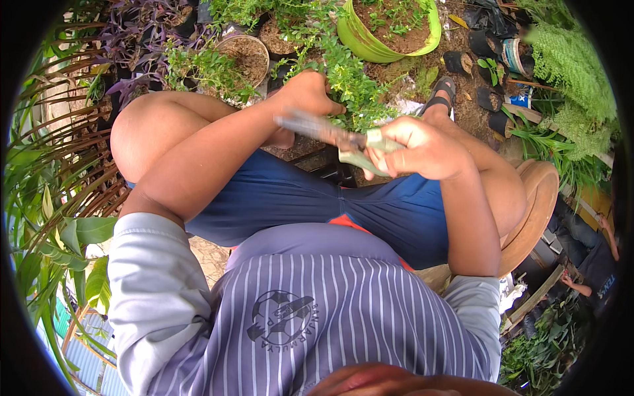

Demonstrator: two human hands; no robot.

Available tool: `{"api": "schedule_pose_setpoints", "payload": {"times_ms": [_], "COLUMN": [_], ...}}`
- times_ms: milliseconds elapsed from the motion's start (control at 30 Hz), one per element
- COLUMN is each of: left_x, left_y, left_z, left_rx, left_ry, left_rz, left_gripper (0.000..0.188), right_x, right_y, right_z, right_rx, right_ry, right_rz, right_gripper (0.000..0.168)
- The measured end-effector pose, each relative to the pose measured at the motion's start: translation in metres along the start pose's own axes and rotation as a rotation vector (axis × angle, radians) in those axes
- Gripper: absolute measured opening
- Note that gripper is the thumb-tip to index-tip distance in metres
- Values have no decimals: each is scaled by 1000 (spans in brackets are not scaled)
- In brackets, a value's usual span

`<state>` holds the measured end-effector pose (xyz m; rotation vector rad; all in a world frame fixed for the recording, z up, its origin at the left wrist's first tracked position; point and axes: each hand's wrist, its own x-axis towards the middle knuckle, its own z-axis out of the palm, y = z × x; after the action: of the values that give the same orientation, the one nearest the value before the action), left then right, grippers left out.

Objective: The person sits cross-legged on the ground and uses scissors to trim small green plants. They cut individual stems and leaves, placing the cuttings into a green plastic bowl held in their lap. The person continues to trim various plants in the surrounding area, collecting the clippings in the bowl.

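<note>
My right hand [421,148] grips pruning shears [359,141] by their pale green handles. The blades point left, blurred, and pass just in front of my left wrist. My left hand [309,94] is curled at the edge of a bushy green plant [349,84] with small leaves. Its fingers appear closed on leafy stems, though the fingertips are partly hidden. The plant spreads over the ground between my knees.
A lime-green pot [364,42] with soil and seedlings stands ahead. To its left is a round pot [247,57], near purple-leaved plants [143,34]. Small black plant bags [458,63] sit right. A clay pot [537,213] is beside my right knee. Another person [594,267] is at far right.
</note>
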<state>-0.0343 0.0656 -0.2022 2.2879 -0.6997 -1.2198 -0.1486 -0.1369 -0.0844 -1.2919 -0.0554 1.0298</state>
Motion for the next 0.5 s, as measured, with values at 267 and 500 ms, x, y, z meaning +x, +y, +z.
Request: {"api": "schedule_pose_setpoints", "payload": {"times_ms": [267, 500], "left_x": [22, 18], "left_y": [-41, -36], "left_z": [58, 22], "left_rx": [-388, -191], "left_ry": [88, 5], "left_rz": [339, 119], "left_gripper": [34, 22], "right_x": [92, 88], "right_y": [58, 86], "right_z": [-22, -58], "right_rx": [644, 66], "right_ry": [328, 545], "right_rz": [-358, -201], "right_gripper": [20, 21]}}
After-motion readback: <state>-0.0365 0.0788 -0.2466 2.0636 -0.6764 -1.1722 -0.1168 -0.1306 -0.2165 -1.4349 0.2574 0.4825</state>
